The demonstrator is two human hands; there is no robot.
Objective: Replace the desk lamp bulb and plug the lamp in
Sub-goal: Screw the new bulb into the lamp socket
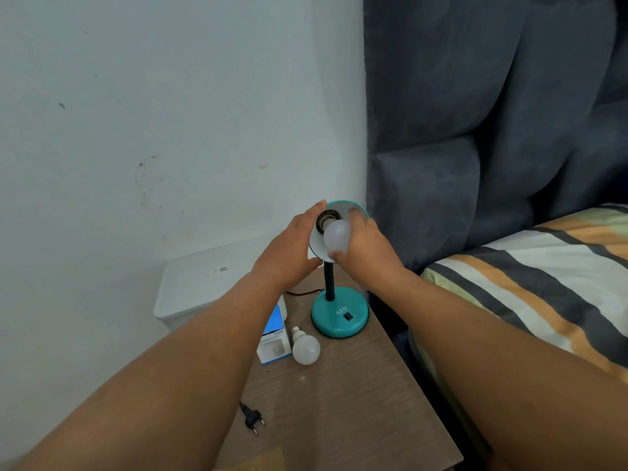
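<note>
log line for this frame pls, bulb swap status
left hand: steadies lamp shade | right hand: grips bulb at socket | spare bulb: lying on table | plug: unplugged, on table

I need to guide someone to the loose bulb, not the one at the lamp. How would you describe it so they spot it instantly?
Start at the wooden bedside table and find the teal lamp base. Just left of and nearer than that base, a white bulb lies on its side beside a blue and white bulb box. Unlike the bulb in the right hand at the shade, nobody touches it.
</note>
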